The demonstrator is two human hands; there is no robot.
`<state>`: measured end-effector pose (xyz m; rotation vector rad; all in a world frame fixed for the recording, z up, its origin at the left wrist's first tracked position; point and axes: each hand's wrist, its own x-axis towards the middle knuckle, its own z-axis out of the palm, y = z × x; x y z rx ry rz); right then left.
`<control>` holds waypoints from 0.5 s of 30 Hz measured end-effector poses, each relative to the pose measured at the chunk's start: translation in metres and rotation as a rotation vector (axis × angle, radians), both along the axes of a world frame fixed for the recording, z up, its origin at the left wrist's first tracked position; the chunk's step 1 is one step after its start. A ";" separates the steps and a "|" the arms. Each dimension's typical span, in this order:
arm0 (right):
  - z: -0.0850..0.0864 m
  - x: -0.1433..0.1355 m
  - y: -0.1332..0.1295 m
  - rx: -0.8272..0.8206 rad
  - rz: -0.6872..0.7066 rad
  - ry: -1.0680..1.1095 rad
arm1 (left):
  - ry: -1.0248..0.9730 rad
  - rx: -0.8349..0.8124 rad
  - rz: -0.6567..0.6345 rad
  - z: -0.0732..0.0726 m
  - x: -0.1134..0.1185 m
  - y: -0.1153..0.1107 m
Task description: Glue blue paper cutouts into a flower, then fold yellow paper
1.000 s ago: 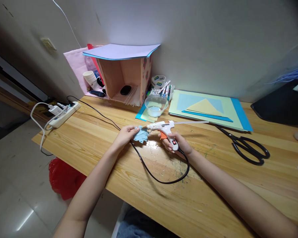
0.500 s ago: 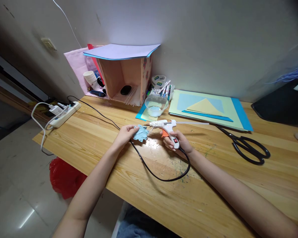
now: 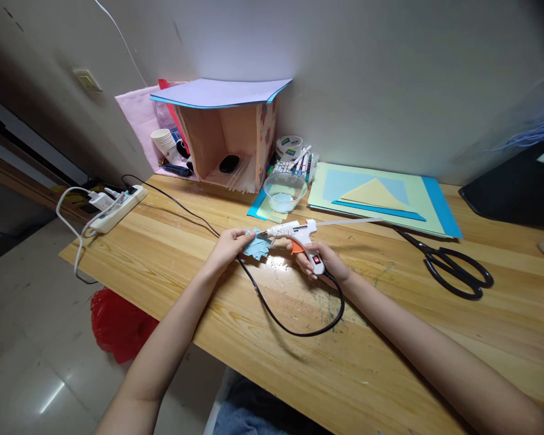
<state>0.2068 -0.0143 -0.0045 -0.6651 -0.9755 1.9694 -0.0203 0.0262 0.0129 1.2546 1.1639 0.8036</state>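
Observation:
Between the thumb and fingers of my left hand (image 3: 230, 246) is the edge of a light blue paper piece (image 3: 257, 246) with a jagged outline. My right hand (image 3: 320, 261) is wrapped round the handle of a white glue gun (image 3: 303, 232) with an orange trigger. Its nozzle points left and lies over the upper part of the blue paper, near my left fingertips. A long translucent glue stick (image 3: 349, 222) sticks out of the gun's back. The black cord (image 3: 294, 333) loops from the handle across the wooden table (image 3: 163, 241).
Behind my hands stands a clear plastic bowl (image 3: 284, 192), beside an open box (image 3: 226, 136) and markers (image 3: 304, 163). Stacked coloured paper (image 3: 372, 193) lies at the back right, black scissors (image 3: 457, 269) in front. A power strip (image 3: 120, 210) sits at the left edge.
My right hand has moved slightly left with the glue gun, bringing the nozzle over the blue paper. My left hand has hardly moved.

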 end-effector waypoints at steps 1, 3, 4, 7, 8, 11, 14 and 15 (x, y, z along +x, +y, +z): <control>0.000 0.000 0.000 0.000 -0.004 -0.003 | 0.003 -0.001 -0.002 0.000 0.000 0.000; 0.000 0.000 -0.001 -0.004 -0.011 -0.011 | 0.011 -0.002 -0.003 0.001 0.000 -0.001; 0.000 0.000 -0.001 -0.006 -0.015 -0.015 | 0.014 -0.005 -0.002 0.002 0.001 -0.001; 0.000 0.000 -0.001 -0.008 -0.022 -0.023 | 0.014 -0.009 -0.001 0.003 0.001 -0.003; -0.001 -0.001 -0.001 -0.008 -0.026 -0.023 | 0.013 -0.009 0.001 0.004 0.001 -0.003; -0.001 0.000 -0.001 -0.005 -0.035 -0.022 | 0.015 -0.006 0.013 0.004 0.002 -0.003; -0.001 0.000 -0.001 -0.002 -0.033 -0.012 | 0.014 -0.012 0.019 0.004 0.002 -0.003; -0.001 0.000 -0.001 -0.004 -0.030 -0.008 | 0.015 -0.012 0.019 0.005 0.002 -0.003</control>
